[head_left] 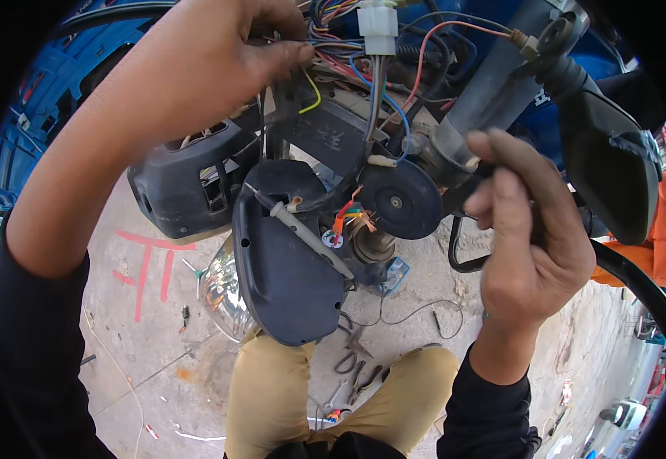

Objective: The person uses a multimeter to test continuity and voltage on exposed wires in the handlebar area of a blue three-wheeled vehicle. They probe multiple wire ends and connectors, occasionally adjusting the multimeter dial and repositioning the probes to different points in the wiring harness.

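Observation:
My left hand (226,69) reaches into the bundle of coloured wires (337,38) at the top, thumb and fingers pinched together on wire there. Just below its thumb, a bent yellow-green wire (316,96) sticks out. What exactly lies between the fingertips is partly hidden. My right hand (528,237) is raised at the right, loosely curled, thumb and forefinger apart, with nothing visible in it. Left of it is a round black horn (400,202). A grey pen-like test probe (310,239) lies across a black plastic cover (287,283). Above hangs a white connector (377,29).
A dark rear-view mirror (608,164) and a grey metal tube (494,84) stand at the upper right. At the left are a black plastic housing (187,187) and a clear headlamp (226,291). Pliers (365,379) and other tools lie on the concrete by my knees.

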A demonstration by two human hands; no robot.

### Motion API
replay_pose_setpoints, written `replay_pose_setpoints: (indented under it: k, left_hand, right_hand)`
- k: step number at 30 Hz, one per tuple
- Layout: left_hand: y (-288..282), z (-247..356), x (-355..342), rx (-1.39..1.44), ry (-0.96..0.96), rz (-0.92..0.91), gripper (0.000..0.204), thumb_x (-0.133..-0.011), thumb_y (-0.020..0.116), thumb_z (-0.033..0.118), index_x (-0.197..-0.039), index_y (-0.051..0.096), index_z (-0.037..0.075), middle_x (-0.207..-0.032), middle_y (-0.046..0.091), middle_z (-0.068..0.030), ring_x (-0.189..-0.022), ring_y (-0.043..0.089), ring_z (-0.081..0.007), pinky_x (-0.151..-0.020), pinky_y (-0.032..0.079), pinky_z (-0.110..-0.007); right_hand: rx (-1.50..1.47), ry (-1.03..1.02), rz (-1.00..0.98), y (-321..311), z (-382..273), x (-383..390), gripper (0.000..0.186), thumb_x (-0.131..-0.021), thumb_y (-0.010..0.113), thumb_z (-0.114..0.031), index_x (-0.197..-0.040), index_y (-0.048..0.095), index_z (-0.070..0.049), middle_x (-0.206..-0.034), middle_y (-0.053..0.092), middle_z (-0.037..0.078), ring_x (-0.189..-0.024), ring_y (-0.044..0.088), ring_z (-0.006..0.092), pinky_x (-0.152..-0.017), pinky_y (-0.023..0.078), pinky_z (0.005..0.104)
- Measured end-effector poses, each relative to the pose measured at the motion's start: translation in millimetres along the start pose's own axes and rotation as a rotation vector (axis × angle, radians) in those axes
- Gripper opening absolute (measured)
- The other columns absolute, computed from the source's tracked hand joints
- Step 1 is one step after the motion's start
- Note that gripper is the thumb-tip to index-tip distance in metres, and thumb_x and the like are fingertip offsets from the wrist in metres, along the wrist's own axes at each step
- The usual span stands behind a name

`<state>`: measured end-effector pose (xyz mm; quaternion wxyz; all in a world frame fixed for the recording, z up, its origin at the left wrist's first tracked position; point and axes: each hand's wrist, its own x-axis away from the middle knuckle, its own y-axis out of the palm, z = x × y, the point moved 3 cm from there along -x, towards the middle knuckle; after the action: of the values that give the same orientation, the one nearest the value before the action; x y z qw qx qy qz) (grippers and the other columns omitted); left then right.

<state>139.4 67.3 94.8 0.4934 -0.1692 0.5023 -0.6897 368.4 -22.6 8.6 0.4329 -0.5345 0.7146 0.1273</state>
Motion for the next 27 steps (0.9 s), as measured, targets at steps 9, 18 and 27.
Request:
replay_pose_setpoints:
  k: [9, 18, 27]
  left_hand:
    - [-16.6, -4.3, -7.7, 0.024, -0.106, -0.135, 0.016, -0.097, 0.067, 0.01, -0.097, 0.074, -0.004, -0.067, 0.065, -0.0052, -0.062, 0.056, -0.0093, -0.059, 0.047, -0.031]
    - [-10.5, -39.8, -12.3, 0.031, 0.188, -0.062, 0.025, -0.099, 0.073, 0.02, -0.106, 0.076, -0.003, -0.087, 0.071, -0.011, -0.077, 0.067, -0.0172, -0.079, 0.053, -0.031]
    - [-4.0, -53.7, -8.1, 0.23, 0.068, -0.158, 0.019, -0.099, 0.066, 0.005, -0.111, 0.076, -0.006, -0.091, 0.075, -0.0093, -0.082, 0.068, -0.0135, -0.084, 0.054, -0.028]
  right_hand:
    - [0.062, 0.219, -0.501, 38.0, -21.1, -47.8, 0.039, -0.1, 0.05, -0.001, -0.137, 0.061, 0.004, -0.071, 0.065, 0.007, -0.057, 0.056, 0.007, -0.054, 0.043, 0.0237]
    - [0.208, 0.148, -0.648, 49.8, -19.0, -65.3, 0.033, -0.098, 0.045, -0.001, -0.125, 0.061, 0.009, -0.078, 0.065, 0.009, -0.058, 0.061, 0.0138, -0.058, 0.051, 0.029]
    - [0.104, 0.32, -0.683, 42.8, -24.6, -69.5, 0.022, -0.098, 0.056, -0.005, -0.114, 0.064, 0.007, -0.085, 0.062, 0.005, -0.065, 0.053, 0.0071, -0.06, 0.045, 0.025]
